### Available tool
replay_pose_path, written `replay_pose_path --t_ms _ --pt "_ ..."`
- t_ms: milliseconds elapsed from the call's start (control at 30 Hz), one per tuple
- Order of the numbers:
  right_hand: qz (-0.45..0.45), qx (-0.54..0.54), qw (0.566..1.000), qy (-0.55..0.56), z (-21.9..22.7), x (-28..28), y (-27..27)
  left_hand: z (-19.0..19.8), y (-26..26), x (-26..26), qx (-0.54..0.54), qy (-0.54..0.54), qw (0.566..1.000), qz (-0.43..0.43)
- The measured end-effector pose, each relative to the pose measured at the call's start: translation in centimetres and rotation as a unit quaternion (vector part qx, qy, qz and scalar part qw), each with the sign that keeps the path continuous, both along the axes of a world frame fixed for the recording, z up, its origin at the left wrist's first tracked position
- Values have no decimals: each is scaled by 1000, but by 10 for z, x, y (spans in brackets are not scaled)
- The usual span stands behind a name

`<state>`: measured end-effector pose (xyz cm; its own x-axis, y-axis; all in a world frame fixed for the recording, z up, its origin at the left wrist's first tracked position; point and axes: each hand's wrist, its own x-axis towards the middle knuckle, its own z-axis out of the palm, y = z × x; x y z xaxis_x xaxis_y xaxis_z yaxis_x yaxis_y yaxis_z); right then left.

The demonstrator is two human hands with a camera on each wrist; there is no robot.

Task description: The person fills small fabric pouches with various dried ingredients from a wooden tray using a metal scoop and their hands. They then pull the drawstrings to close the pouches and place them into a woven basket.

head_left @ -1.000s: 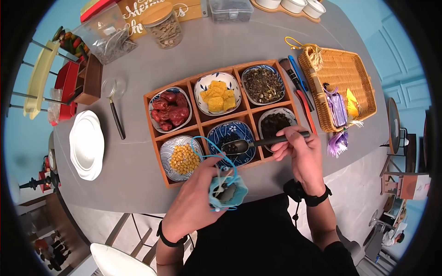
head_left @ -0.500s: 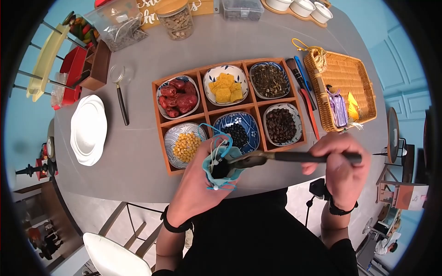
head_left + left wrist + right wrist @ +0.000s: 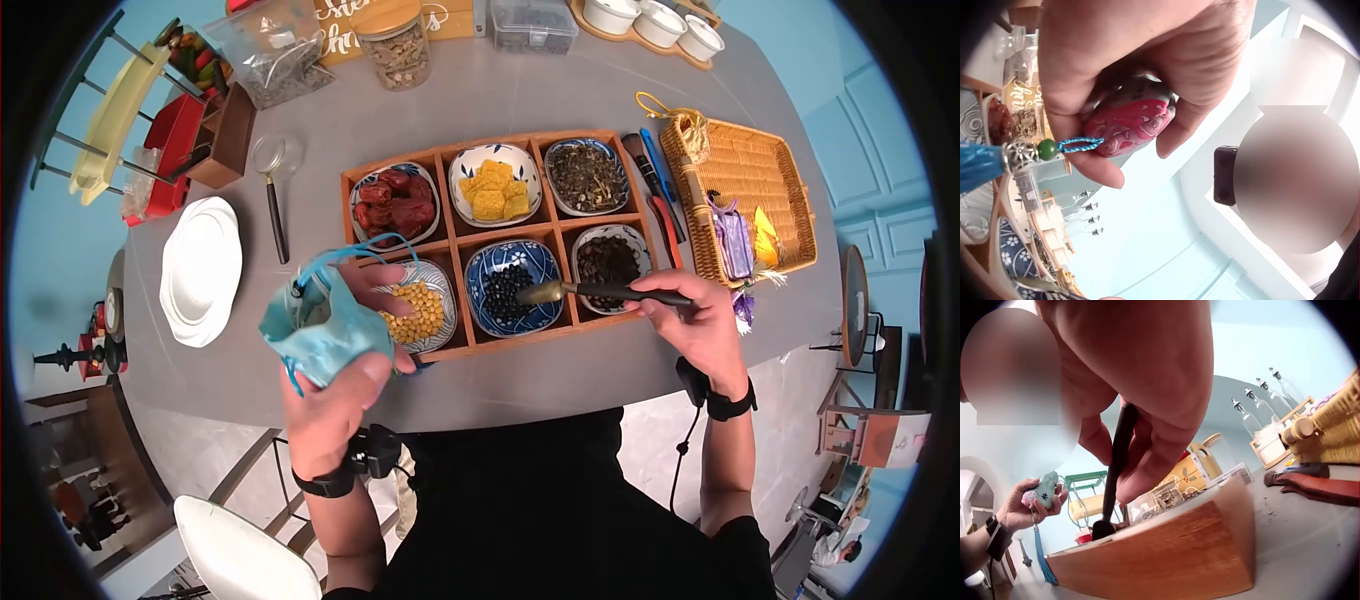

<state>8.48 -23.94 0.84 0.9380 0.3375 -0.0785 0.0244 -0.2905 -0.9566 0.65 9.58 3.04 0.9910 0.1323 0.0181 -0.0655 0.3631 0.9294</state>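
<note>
My left hand (image 3: 335, 412) holds a light blue drawstring pouch (image 3: 335, 330), its mouth gathered open, just left of the yellow kernels (image 3: 415, 313). In the left wrist view the pouch's pink embroidered part (image 3: 1138, 128) shows between thumb and fingers, with a green bead (image 3: 1047, 149) and blue tassel (image 3: 979, 167) hanging from it. My right hand (image 3: 700, 325) grips a small scoop (image 3: 545, 292) by its black handle. The scoop's head lies over the black beans (image 3: 505, 290) in a blue patterned bowl (image 3: 543, 262). Dark brown beans (image 3: 608, 258) sit in the bowl beneath the handle.
A divided wooden tray (image 3: 450, 222) carries the bowls, including red dates (image 3: 398, 203), yellow cubes (image 3: 493, 190) and dried tea leaves (image 3: 588, 178). White dishes (image 3: 202, 272) and a small strainer (image 3: 272, 205) lie left. At right are red-handled tongs (image 3: 667, 232) and a wicker basket (image 3: 790, 180).
The scoop went from the black beans to the pouch's mouth, then back over the beans. My left hand has carried the pouch leftward and raised it, away from the tray's front.
</note>
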Motion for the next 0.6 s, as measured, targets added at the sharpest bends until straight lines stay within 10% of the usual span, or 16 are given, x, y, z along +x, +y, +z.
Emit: replay_pose_path --t_ms 333,600 --pt "92 -251 916 -298 -5 15 -7 18 3 -5 46 38 998 -10" --pt "40 -58 965 -253 49 1 33 34 -25 15 12 41 979 -197"
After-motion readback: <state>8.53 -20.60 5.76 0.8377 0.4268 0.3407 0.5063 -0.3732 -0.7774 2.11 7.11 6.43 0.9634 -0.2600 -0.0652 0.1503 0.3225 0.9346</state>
